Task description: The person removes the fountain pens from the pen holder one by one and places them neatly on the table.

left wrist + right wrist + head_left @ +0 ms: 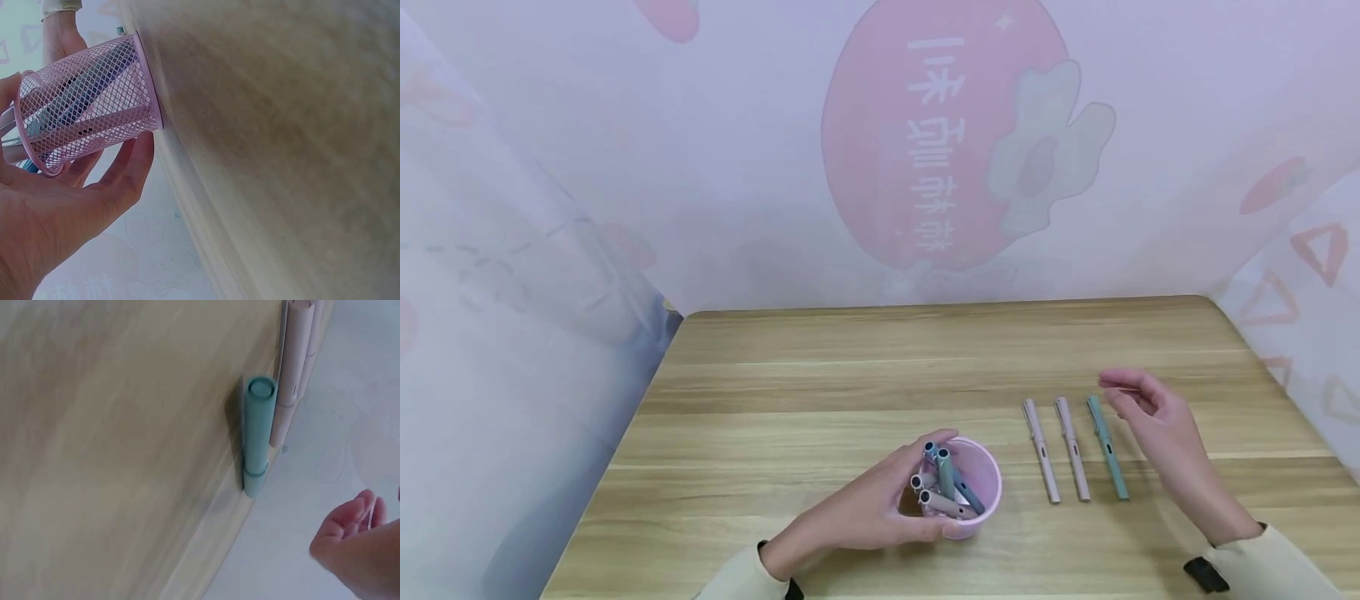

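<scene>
Pens are being sorted between a pink mesh cup (981, 483) and a row on the wooden table (820, 375). The cup is being gripped by the left hand (880, 504), whose fingers (134, 165) are curled round its wall, near the front edge of the table. The right hand (1153, 421) is being held just above the table beside the row, its fingers loosely bent and holding nothing.

Judging from this, the step in hand would be done best if the cup is being kept steady by the left hand while one pen is being pinched near its middle, so that the others are not being dragged out with it, and is being laid parallel to the row, close beside it.

Three pens are lying side by side: two pink pens (1041, 450) and one teal pen (1107, 446), which is lying nearest the right hand. About four pens (943, 487) are being counted in the cup, though this cannot be told for certain.
</scene>
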